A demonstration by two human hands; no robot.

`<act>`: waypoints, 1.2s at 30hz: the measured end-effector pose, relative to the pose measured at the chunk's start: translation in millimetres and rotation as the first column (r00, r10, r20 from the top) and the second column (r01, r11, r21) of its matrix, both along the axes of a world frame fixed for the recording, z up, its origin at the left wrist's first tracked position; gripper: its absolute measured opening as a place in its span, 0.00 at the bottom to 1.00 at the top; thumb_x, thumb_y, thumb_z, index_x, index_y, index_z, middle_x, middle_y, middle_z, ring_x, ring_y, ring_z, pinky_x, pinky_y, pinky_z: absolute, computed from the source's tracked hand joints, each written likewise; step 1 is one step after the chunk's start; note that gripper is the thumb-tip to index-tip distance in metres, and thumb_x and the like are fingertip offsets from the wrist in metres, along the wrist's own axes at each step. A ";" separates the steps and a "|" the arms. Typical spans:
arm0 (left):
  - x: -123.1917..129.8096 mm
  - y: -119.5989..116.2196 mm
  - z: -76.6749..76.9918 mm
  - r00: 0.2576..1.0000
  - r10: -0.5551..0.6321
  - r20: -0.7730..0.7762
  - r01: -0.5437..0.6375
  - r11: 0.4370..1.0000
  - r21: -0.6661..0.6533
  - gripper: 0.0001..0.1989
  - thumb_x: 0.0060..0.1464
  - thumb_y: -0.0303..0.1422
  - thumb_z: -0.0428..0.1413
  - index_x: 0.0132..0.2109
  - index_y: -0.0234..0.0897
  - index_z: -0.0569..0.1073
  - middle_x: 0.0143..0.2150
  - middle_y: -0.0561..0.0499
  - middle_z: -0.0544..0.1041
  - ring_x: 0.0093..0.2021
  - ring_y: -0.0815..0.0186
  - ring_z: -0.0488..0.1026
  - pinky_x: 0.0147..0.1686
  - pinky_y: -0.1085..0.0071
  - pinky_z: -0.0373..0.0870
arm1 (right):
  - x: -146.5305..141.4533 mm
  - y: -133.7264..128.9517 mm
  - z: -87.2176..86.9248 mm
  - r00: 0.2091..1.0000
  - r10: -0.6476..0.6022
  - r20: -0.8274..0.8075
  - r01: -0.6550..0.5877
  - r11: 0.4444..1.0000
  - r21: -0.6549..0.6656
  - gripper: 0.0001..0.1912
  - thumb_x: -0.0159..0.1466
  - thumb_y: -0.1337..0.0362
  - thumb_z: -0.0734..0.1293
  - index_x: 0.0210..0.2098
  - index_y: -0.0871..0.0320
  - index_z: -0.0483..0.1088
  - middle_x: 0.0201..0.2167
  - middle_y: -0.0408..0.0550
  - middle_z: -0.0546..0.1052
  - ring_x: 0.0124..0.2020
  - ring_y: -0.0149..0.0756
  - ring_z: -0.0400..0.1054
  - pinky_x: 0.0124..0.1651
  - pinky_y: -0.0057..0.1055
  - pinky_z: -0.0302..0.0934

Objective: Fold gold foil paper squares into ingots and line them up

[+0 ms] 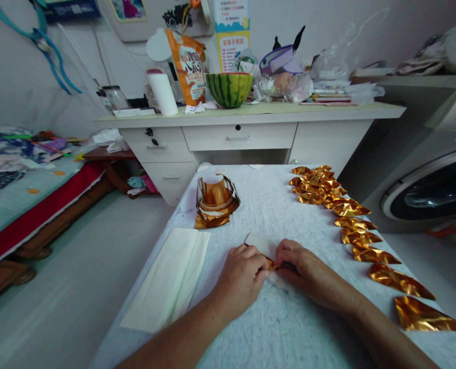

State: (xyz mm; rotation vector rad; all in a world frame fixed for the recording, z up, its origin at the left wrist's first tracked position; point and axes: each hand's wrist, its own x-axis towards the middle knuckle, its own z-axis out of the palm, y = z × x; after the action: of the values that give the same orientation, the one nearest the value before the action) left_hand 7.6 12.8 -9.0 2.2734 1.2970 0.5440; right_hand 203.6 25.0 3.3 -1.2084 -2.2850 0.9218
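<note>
Both of my hands meet over a sheet of gold foil paper (259, 243) on the cloth-covered table (251, 205). Its pale back faces up at the far end, and a gold edge shows between my fingers. My left hand (245, 269) is closed on the left side of the sheet, the thumb and fingers pressed together. My right hand (300, 264) pinches the right end, fingers curled. Part of the sheet is hidden under the fingers. Beyond my left hand stands a curled stack of gold foil paper (215, 197).
Folded gold foil pieces (356, 236) line the table's right side, bunched at the far end. Folded pale paper (166, 279) lies at left. Behind stands a white desk (239, 130) with half a watermelon (230, 89). A washing machine (435, 154) is at right, a bed (31, 200) at left.
</note>
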 end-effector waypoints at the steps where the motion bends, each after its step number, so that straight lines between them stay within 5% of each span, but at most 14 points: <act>1: 0.1 -0.8 0.1 1.000 0.012 0.014 -0.012 1.000 -0.004 0.04 0.58 0.27 0.56 0.33 0.38 0.72 0.37 0.52 0.72 0.43 0.61 0.68 0.43 0.65 0.62 | 0.1 0.2 0.6 1.000 0.002 -0.005 -0.002 1.000 -0.006 0.08 0.63 0.74 0.63 0.30 0.57 0.70 0.34 0.45 0.71 0.38 0.34 0.65 0.41 0.31 0.59; 36: 8.5 -2.7 -9.9 0.983 0.166 0.080 -0.170 0.984 0.045 0.07 0.52 0.24 0.56 0.28 0.37 0.69 0.35 0.51 0.67 0.40 0.62 0.67 0.41 0.65 0.64 | -9.5 -0.6 -7.7 0.963 -0.231 0.137 0.225 0.973 0.060 0.08 0.60 0.73 0.64 0.26 0.58 0.68 0.32 0.48 0.69 0.35 0.37 0.64 0.38 0.32 0.60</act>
State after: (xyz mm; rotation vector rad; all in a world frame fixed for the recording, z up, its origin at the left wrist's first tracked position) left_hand 16.1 10.1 -19.0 2.1730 1.4610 0.7235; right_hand 194.1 24.4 -4.5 -1.5246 -2.1997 0.7171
